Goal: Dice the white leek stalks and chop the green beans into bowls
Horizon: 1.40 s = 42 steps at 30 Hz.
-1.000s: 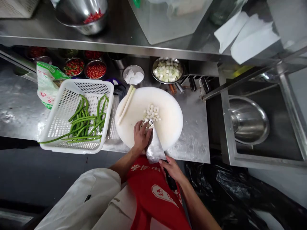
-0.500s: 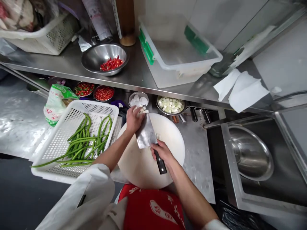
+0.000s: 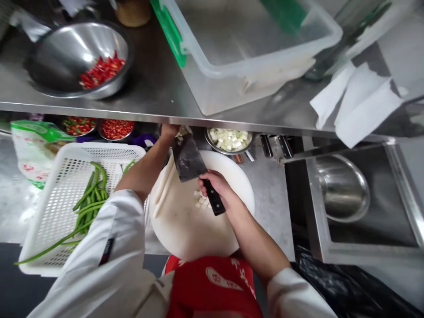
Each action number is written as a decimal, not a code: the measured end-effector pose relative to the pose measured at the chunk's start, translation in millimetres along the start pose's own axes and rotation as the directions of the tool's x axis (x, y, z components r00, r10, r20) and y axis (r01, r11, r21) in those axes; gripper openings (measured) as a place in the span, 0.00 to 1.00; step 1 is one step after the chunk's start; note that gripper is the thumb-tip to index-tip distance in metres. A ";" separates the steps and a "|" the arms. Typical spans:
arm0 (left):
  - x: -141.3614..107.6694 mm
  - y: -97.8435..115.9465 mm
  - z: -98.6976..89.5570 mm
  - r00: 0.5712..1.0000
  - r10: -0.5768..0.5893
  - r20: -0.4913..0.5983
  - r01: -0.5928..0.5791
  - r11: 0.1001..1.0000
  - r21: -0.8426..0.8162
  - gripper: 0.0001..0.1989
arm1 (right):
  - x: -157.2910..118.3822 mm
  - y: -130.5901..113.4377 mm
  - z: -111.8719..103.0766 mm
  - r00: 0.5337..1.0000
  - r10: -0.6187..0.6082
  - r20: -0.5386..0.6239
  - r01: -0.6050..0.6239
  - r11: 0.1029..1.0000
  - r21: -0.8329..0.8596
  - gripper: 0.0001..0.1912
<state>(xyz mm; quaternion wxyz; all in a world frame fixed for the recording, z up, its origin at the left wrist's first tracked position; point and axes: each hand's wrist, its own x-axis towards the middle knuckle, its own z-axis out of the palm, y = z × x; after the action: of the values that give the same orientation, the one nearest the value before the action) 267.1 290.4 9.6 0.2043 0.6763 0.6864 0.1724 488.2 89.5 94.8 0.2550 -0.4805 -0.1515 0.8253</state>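
The right hand (image 3: pixel 217 185), fingers curled round a riveted black handle, held the flat steel cleaver (image 3: pixel 188 160) above small pale cubes (image 3: pixel 202 200) on the round white board (image 3: pixel 195 236); the left hand's (image 3: pixel 170 130) fingers, obscured by the shelf (image 3: pixel 155 95), were indiscernible.

No wording readable with certainty. On the red cloth apron (image 3: pixel 198 289), an elongated, rounded white badge (image 3: pixel 222 279) framing red Chinese-style characters, small and too soft to make out. To the right of that badge, running down along the apron's edge, larger white characters (image 3: pixel 244 278), slanted and partly lost in the folds. On the crumpled white plastic bag with bright green bands (image 3: pixel 33 150), red printed marks, mostly low down, blurred beyond reading. On the left white cloth sleeve (image 3: pixel 129 225), a small dark rectangular label (image 3: pixel 106 251) with tiny pale lettering, too small to decipher.
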 end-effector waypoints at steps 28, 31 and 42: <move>-225.1 73.4 54.9 0.825 0.466 0.321 -0.489 0.872 -0.009 0.31 | -172.2 209.0 -155.5 0.887 -0.212 -0.410 0.156 0.974 -0.165 0.23; -261.2 70.8 66.8 0.796 0.501 0.340 -0.543 0.839 0.036 0.34 | -163.7 209.4 -153.8 0.896 -0.219 -0.387 0.146 0.967 -0.210 0.23; -336.8 110.7 96.4 0.953 0.281 -0.116 -0.281 0.960 0.015 0.28 | -134.5 203.5 -124.9 0.978 -0.139 -0.156 0.073 0.926 -0.370 0.18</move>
<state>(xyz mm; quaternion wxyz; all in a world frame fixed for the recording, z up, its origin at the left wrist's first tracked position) 412.1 -46.9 -0.3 0.1379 0.7555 0.5940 0.2395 595.7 -153.9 28.8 0.2189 -0.5828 -0.3034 0.7213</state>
